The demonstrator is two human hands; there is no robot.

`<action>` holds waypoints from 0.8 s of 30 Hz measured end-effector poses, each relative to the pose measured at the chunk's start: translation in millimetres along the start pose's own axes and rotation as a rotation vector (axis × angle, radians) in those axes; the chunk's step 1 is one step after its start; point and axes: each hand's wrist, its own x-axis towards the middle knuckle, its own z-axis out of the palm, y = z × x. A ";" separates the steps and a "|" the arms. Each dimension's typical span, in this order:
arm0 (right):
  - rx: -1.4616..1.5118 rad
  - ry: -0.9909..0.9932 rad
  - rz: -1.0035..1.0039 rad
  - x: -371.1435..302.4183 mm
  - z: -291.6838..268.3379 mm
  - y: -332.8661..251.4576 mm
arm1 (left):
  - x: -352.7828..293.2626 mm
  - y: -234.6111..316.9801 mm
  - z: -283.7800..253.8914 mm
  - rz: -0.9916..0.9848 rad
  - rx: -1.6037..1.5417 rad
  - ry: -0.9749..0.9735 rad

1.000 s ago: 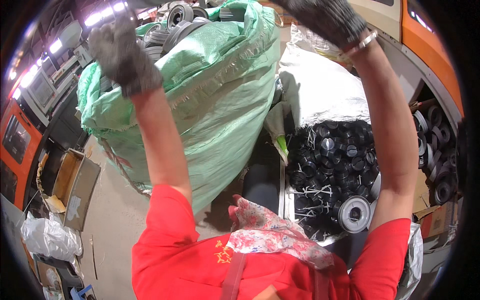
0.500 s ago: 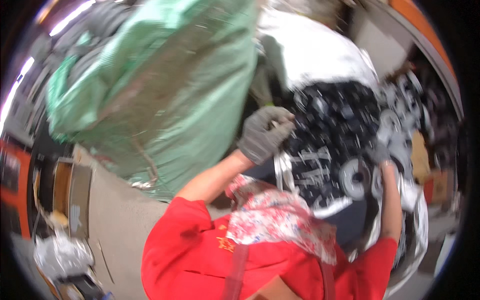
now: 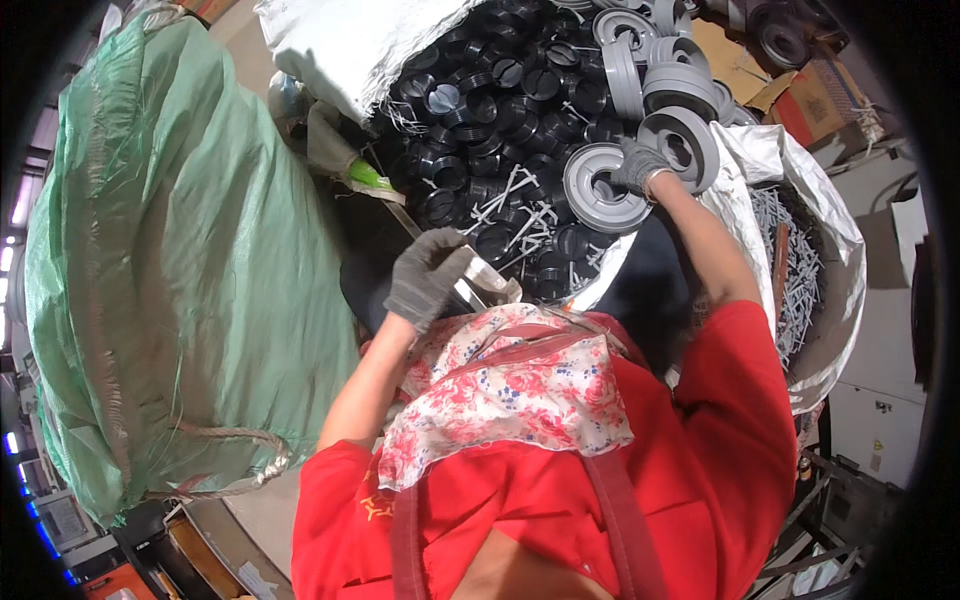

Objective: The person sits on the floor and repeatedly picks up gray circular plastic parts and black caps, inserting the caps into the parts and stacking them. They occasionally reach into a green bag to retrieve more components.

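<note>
My left hand (image 3: 430, 277), in a dark grey glove, is held above the apron with its fingers curled in. Whatever lies inside those fingers, if anything, is hidden. My right hand (image 3: 643, 168), gloved too, is closed on the right edge of a round grey plastic ring (image 3: 588, 205) with a hole in its centre. A second grey ring (image 3: 690, 135) stands tilted just beyond that hand. Under and past both hands spreads a heap of black threaded plastic caps (image 3: 505, 110). Thin grey plastic sprue sticks (image 3: 515, 205) lie on the near part of the heap.
A big green woven sack (image 3: 200, 250) bulges along the left. White sacking (image 3: 350, 45) lies at the far side of the caps. On the right, an open white sack (image 3: 835, 270) holds many grey sprue sticks. Further grey rings (image 3: 625, 85) and a cardboard box (image 3: 815, 100) are at the far right.
The view has shifted, so the heap and the green sack sit differently in the picture. My right hand now shows clearly at the grey ring; my left hand, still curled, appears lower and further left.
</note>
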 end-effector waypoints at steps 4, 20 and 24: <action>0.130 -0.028 -0.128 -30.5 -23.2 -49.1 | 2.3 17.6 14.8 0.795 0.739 -0.139; -0.157 0.377 -0.219 55.1 22.2 -97.8 | 20.5 -3.5 9.6 -0.306 -0.147 0.282; 0.012 0.445 -0.323 33.0 7.8 -108.2 | 25.3 4.3 16.1 -0.284 -0.473 0.376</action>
